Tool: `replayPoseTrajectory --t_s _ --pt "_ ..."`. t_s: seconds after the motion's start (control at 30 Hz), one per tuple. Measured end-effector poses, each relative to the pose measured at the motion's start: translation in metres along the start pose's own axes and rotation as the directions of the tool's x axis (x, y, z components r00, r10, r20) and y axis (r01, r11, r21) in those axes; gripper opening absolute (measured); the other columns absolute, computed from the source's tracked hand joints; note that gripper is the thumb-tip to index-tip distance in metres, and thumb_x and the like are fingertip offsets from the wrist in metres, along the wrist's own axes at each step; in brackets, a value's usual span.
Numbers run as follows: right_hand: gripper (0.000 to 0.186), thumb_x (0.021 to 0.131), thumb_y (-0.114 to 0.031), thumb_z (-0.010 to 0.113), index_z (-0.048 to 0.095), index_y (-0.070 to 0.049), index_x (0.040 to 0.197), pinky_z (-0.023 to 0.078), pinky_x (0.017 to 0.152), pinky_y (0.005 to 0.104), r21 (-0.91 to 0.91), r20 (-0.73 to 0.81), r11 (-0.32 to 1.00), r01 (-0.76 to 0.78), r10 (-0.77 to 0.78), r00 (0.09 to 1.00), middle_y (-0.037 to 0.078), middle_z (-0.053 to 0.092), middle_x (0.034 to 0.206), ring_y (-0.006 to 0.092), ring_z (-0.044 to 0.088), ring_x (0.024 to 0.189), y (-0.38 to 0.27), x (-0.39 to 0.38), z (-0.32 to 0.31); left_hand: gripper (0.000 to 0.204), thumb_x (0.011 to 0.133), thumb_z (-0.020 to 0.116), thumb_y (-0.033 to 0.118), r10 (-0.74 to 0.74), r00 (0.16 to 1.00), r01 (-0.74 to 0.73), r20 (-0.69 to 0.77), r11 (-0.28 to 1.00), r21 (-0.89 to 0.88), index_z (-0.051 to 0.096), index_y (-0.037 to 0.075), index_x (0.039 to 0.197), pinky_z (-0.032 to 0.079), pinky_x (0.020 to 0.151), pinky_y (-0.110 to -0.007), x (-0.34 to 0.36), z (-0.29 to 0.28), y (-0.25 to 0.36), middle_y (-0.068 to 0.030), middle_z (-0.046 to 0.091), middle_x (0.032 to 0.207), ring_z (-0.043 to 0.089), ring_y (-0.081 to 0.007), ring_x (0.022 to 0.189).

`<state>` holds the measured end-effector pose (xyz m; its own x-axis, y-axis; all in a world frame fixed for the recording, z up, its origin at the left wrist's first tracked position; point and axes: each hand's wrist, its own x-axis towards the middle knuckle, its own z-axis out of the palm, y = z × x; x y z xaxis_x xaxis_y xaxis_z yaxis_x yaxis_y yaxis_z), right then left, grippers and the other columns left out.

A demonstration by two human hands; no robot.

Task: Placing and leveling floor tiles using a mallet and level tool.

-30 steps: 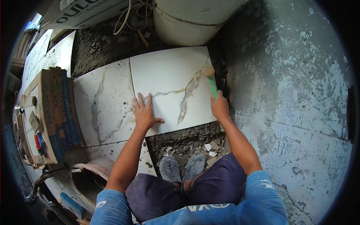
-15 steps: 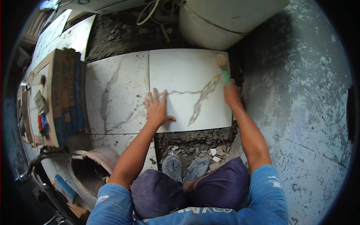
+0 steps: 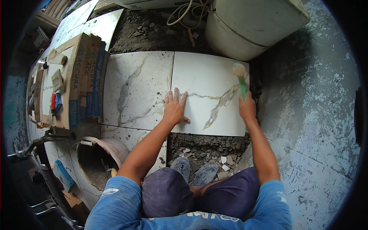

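The ground is part tiled, part bare: marble-look floor tiles [image 3: 140, 73] run along the left, while dark mortar [image 3: 207, 143] and broken rubble [image 3: 216, 159] show by the person's shoes [image 3: 205, 174]. A grey-blue wall [image 3: 318, 122] with flaking paint rises on the right. A clean, grey-veined white tile [image 3: 207, 76] lies in front of the person, beside a dusty one.

At lower left, a dirty bucket [image 3: 119, 149] shows its open mouth, with dark grey residue inside. A large whitish drum [image 3: 237, 32] stands beyond the white tile, its contents hidden, near a coiled pale cable [image 3: 180, 17]. Cardboard tile boxes [image 3: 82, 76] at left carry small tools and a red-and-blue item [image 3: 56, 102].

The left hand [image 3: 176, 109] rests flat, fingers spread across the joint, gripping nothing. The right hand [image 3: 247, 107] has its fingers closed around the green handle of a pale-headed mallet [image 3: 242, 86], its head over the white tile's far right corner; whether they touch is unclear.
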<state>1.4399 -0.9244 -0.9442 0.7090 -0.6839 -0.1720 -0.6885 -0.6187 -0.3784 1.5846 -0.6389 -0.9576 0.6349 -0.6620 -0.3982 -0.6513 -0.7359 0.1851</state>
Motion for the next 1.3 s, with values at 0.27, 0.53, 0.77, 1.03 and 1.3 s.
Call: replayPoseTrajectory --t_s 0.27,0.53,0.77,1.03,1.3 --pt "0.037 0.096 -0.033 0.056 0.049 -0.008 0.121 0.046 0.067 0.0551 0.192 0.092 0.98 -0.047 0.03 0.995 0.03 0.063 0.085 0.0514 0.06 0.084 0.01 -0.125 0.018 0.121 0.049 0.093 0.031 0.16 0.987 -0.161 0.024 0.986 0.044 0.03 0.014 0.15 0.026 0.117 -0.049 0.037 -0.019 -0.071 -0.0112 0.025 0.158 0.022 -0.0252 0.147" --pt "0.036 0.099 -0.03 0.052 0.046 -0.001 0.119 0.046 0.066 0.0535 0.153 0.06 0.985 -0.085 0.077 0.995 0.03 0.064 0.086 0.0512 0.061 0.083 0.014 -0.132 0.036 0.124 0.048 0.092 0.037 0.186 0.982 -0.187 0.043 0.982 0.024 0.028 0.016 0.152 0.022 0.119 -0.049 0.036 -0.015 -0.077 -0.0088 0.022 0.16 0.019 -0.0239 0.148" --pt "0.034 0.099 -0.028 0.052 0.044 -0.002 0.12 0.046 0.068 0.0559 0.096 0.13 0.979 -0.181 0.168 0.977 0.031 0.064 0.088 0.0512 0.061 0.084 0.019 -0.133 0.04 0.125 0.048 0.091 0.04 0.172 0.983 -0.176 0.062 0.982 0.065 0.026 0.019 0.153 0.019 0.12 -0.049 0.035 -0.02 -0.076 -0.0062 0.021 0.16 0.018 -0.0232 0.148" --pt "0.034 0.099 -0.033 0.051 0.048 -0.005 0.117 0.046 0.072 0.057 0.066 0.176 0.985 -0.158 0.145 0.974 0.031 0.064 0.091 0.0517 0.059 0.089 0.016 -0.12 0.026 0.117 0.057 0.089 0.035 0.133 0.988 -0.14 0.08 0.986 0.088 0.024 0.014 0.153 0.016 0.117 -0.059 0.037 -0.011 -0.057 -0.0122 0.02 0.16 0.019 -0.027 0.148" --pt "0.033 0.098 -0.03 0.054 0.051 -0.001 0.114 0.047 0.072 0.0495 0.262 0.057 0.962 -0.079 0.066 0.996 0.029 0.063 0.087 0.0485 0.061 0.086 0.013 -0.116 0.024 0.104 0.078 0.072 0.052 -0.048 0.999 0.046 -0.02 0.995 -0.089 0.02 0.0 0.152 0.014 0.117 -0.058 -0.008 0.026 -0.024 -0.0203 0.016 0.16 0.014 -0.0324 0.149"
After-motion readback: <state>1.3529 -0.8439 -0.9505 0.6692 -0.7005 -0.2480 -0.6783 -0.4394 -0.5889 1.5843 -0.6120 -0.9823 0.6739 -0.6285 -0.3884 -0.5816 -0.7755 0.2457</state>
